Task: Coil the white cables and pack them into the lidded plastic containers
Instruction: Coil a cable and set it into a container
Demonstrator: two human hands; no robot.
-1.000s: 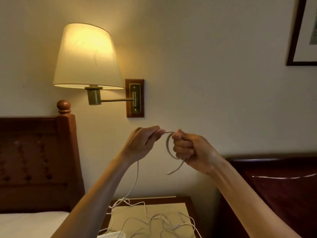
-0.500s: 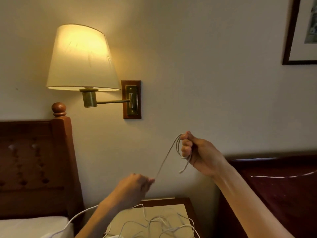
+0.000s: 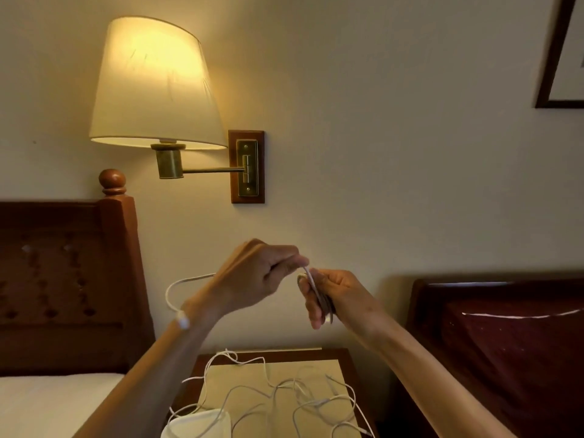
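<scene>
My right hand (image 3: 339, 295) grips a small coil of white cable (image 3: 319, 297), held up in front of the wall. My left hand (image 3: 256, 275) pinches the same cable right next to the coil, fingertips almost touching the right hand. The cable's free tail (image 3: 177, 287) loops out to the left of my left wrist and ends in a white plug (image 3: 182, 320). More loose white cables (image 3: 284, 393) lie tangled on the nightstand (image 3: 347, 358) below. A white plastic container (image 3: 199, 423) shows at the bottom edge, partly cut off.
A lit wall lamp (image 3: 155, 86) hangs above left on a brass arm. A wooden headboard (image 3: 63, 279) and white bed (image 3: 47, 403) are at left, a dark red headboard (image 3: 505, 343) at right, a picture frame (image 3: 559, 58) at the top right.
My left hand has come back up from beside the nightstand to the right hand, laying another turn on the coil. The cable's tail with its plug now hangs free at the left.
</scene>
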